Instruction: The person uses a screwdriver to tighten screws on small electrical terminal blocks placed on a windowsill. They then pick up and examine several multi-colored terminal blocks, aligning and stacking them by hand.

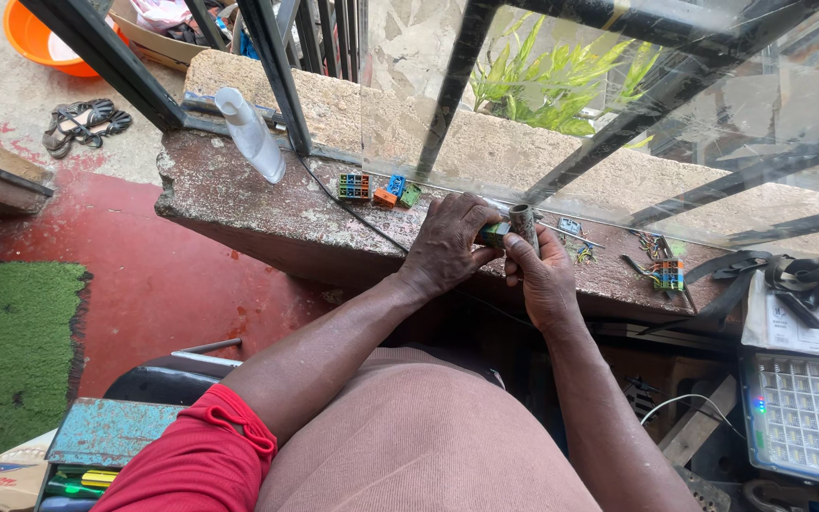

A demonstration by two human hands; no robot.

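Above the pink-clad lap [428, 436], both hands, left hand [447, 242] and right hand [544, 275], are pinching a small, light, rigid grey connector [523, 223] by its sides.

A short grey metal tube [524, 224] stands almost upright, held over the long stone ledge [239, 199] near its front edge. A small green plastic block [495, 234] touches the tube's left side. The tube's bottom end is hidden by fingers. The block is partly covered too.
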